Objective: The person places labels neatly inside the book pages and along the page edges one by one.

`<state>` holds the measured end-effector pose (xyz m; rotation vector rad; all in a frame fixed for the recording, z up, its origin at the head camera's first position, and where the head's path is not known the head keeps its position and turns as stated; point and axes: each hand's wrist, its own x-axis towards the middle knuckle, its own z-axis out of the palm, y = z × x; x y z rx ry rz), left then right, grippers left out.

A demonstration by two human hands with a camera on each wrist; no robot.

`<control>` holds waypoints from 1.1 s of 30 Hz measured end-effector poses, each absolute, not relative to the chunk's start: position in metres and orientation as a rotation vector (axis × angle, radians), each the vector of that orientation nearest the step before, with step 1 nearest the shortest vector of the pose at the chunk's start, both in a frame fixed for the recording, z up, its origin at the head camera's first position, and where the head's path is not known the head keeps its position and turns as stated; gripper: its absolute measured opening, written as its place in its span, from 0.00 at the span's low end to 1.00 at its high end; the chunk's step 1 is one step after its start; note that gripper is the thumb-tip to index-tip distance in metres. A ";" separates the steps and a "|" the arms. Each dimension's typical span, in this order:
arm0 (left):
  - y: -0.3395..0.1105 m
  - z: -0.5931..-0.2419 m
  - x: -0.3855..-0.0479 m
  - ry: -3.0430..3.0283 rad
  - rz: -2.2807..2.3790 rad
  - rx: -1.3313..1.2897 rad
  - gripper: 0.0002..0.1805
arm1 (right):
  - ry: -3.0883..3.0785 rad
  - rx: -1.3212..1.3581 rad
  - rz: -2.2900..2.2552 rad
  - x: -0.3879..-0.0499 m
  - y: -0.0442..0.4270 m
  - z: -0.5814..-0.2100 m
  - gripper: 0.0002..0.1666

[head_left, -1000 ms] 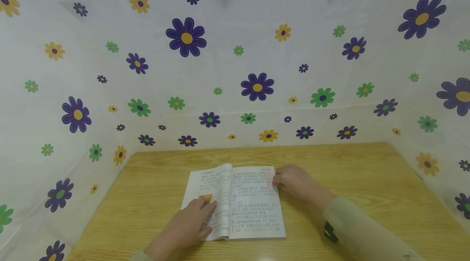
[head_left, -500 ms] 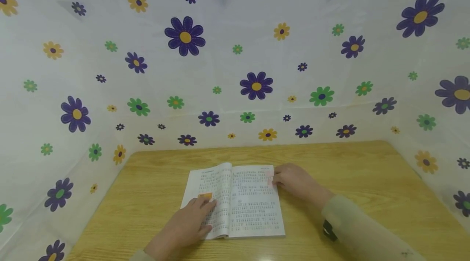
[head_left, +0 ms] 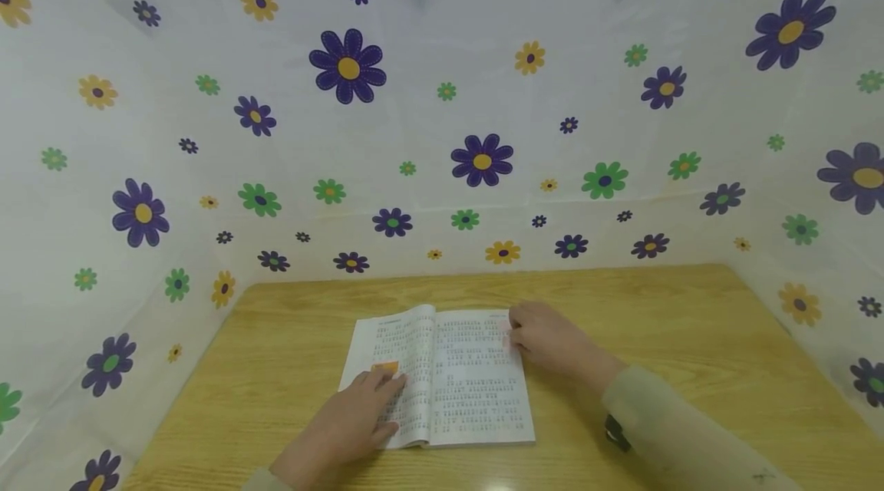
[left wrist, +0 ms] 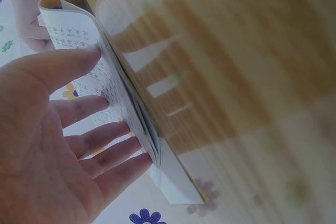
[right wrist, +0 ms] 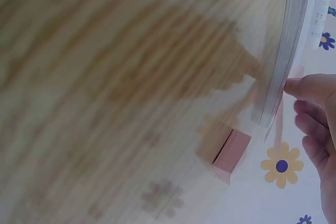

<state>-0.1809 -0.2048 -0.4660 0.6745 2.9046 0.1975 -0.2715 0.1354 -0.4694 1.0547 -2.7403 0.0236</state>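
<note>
An open book (head_left: 479, 399) with printed pages lies on the wooden table, an orange patch (head_left: 385, 367) on its left page. Spread fingers of my left hand (head_left: 348, 418) rest on that page below the patch; the left wrist view shows the palm and fingertips of this left hand (left wrist: 79, 135) against the paper. At the book's upper right edge is my right hand (head_left: 552, 337), fingers curled. In the right wrist view, the thumb of the right hand (right wrist: 315, 114) is against the page edge (right wrist: 289, 45), and the fingers bend behind it, seeming to pinch the page.
The wooden table (head_left: 656, 330) extends around the book, with a flower-print sheet (head_left: 428, 130) behind it and at both sides. A pink block-shaped thing (right wrist: 233, 153) shows beyond the book's corner in the right wrist view. A dark item (head_left: 617, 432) sits at the right sleeve.
My right hand has shifted slightly left and up onto the book's upper right corner. My left hand stays in place on the left page.
</note>
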 end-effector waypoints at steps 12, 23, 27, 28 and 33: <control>-0.204 -0.466 -0.179 2.881 0.203 0.653 0.36 | -2.819 1.059 -0.003 -0.266 0.133 -0.470 0.08; -0.204 -0.465 -0.179 2.896 0.209 0.671 0.36 | -2.784 1.090 -0.026 -0.267 0.129 -0.467 0.09; -0.204 -0.464 -0.180 2.910 0.194 0.682 0.36 | -2.764 1.101 -0.030 -0.269 0.129 -0.467 0.10; -0.204 -0.464 -0.180 2.914 0.189 0.688 0.37 | -2.754 1.106 -0.033 -0.269 0.129 -0.468 0.10; -0.205 -0.466 -0.181 2.911 0.194 0.693 0.37 | -2.736 1.118 -0.064 -0.267 0.129 -0.469 0.12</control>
